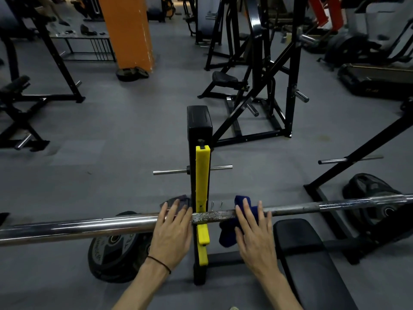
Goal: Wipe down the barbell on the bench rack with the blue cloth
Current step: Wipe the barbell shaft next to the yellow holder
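Chrome barbell (78, 227) spans the room on the yellow-lined rack post (202, 198). Left hand (172, 233) lies flat over it on a grey cloth (176, 201); right hand (254, 233), fingers straight, presses the blue cloth (241, 203) beside the post.

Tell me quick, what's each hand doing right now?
Left hand: open, straight fingers resting over the barbell.
Right hand: open, fingers pressing the blue cloth against the barbell.
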`<state>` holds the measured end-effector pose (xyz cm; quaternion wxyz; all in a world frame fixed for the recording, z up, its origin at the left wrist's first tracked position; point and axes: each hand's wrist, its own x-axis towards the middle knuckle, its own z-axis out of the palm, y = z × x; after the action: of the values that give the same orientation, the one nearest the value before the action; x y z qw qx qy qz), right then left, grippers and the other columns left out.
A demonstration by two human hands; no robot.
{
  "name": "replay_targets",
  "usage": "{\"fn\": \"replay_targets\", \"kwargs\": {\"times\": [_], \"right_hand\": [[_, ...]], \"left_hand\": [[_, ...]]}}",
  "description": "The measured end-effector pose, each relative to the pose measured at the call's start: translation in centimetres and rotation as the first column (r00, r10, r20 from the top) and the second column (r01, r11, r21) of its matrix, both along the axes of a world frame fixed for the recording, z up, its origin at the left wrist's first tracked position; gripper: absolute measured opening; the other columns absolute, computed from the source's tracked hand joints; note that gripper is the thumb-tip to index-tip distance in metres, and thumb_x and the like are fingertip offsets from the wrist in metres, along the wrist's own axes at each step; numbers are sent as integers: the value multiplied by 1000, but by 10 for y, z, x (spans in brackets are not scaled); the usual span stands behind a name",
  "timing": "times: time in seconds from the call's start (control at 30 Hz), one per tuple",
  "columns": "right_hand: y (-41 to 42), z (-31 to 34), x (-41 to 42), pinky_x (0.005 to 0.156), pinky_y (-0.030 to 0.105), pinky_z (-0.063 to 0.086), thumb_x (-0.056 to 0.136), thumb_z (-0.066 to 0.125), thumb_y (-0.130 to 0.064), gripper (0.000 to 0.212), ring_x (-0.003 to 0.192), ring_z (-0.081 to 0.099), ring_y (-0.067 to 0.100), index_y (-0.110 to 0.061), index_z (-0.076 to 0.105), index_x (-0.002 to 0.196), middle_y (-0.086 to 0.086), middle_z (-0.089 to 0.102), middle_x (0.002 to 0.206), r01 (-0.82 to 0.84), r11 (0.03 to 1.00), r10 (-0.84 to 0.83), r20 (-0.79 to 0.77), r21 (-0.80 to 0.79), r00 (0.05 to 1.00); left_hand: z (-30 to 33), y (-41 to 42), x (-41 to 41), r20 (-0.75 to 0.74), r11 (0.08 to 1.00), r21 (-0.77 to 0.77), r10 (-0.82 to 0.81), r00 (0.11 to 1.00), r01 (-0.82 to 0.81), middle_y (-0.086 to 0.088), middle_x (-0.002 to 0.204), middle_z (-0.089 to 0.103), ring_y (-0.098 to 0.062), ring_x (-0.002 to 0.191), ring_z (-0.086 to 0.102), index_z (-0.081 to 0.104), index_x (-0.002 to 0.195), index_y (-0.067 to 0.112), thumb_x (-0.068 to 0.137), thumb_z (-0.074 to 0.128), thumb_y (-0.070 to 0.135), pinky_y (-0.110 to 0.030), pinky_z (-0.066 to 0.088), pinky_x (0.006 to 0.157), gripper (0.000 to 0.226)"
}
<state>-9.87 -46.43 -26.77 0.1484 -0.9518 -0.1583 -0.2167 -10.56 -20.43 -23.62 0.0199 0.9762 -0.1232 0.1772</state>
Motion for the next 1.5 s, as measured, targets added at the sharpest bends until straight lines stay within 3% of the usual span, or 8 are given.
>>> {"fn": "replay_targets", "kwargs": {"times": [0.17, 0.37, 0.57, 0.83, 1.0, 1.17, 1.37, 1.5], "right_hand": [[36, 3, -5, 127, 46, 13, 101, 44, -30, 69, 159, 14, 29, -3, 24, 162, 10, 15, 172, -13, 981, 29, -80, 194, 996], [67, 5, -8, 127, 43, 14, 95, 41, -21, 70, 158, 19, 22, -11, 26, 163, 2, 15, 173, -272, 947, 290, -91, 170, 953], [31, 8, 0, 128, 43, 16, 101, 48, -25, 53, 153, 33, 23, -17, 48, 153, 10, 39, 163, -179, 980, 177, 37, 81, 984], [65, 8, 10, 124, 49, 25, 108, 41, -37, 44, 140, 51, 32, -16, 62, 141, 7, 62, 142, 1, 991, -3, 18, 133, 1000], [40, 5, 12, 123, 48, 27, 103, 49, -25, 38, 133, 59, 30, -13, 68, 134, 9, 65, 140, -14, 996, 2, 137, 87, 991], [45, 4, 15, 127, 44, 24, 101, 52, -23, 35, 133, 59, 30, -8, 73, 125, 11, 66, 137, 58, 980, -93, 182, 191, 979], [74, 0, 15, 116, 45, 44, 104, 57, -24, 29, 129, 63, 21, -11, 75, 122, 8, 68, 135, -179, 965, 141, 197, 189, 970], [24, 0, 18, 120, 48, 37, 101, 58, -22, 30, 128, 64, 26, -8, 75, 122, 10, 67, 136, -71, 988, 35, 248, 137, 968]], "left_hand": [[3, -5, 1, -3, 1000, 7, -30, 1000, 30, -9, 129, 67, -28, 128, 57, 66, 129, 9, 91, 40, 30, -58, 34, 113, 51], [1, -9, 7, -38, 999, 17, -38, 999, 39, -7, 126, 68, -22, 112, 66, 65, 131, 8, 80, 53, 26, -55, 33, 112, 55], [-2, -6, 9, -12, 998, 50, -29, 1000, 29, -8, 125, 69, -23, 110, 67, 64, 131, 9, 74, 78, 17, -55, 38, 111, 59], [-5, -8, 10, 12, 999, 43, -10, 1000, 9, -8, 122, 70, -23, 109, 67, 65, 130, 8, 71, 83, 7, -52, 31, 114, 61], [-5, -6, 11, 20, 999, 26, -19, 1000, 19, -6, 115, 71, -23, 104, 68, 67, 127, 9, 71, 83, 6, -50, 31, 115, 59], [-8, -6, 10, 48, 1000, 6, -23, 999, 23, -7, 112, 72, -23, 100, 68, 68, 125, 9, 71, 82, 3, -50, 32, 114, 57], [-13, -2, 10, 115, 998, 25, -62, 991, 60, -6, 109, 71, -24, 98, 68, 68, 124, 8, 80, 71, 1, -48, 34, 113, 45], [-9, -1, 14, 118, 998, 15, -70, 991, 69, -4, 98, 69, -23, 89, 67, 69, 113, 10, 82, 75, 10, -42, 34, 112, 32]]}}
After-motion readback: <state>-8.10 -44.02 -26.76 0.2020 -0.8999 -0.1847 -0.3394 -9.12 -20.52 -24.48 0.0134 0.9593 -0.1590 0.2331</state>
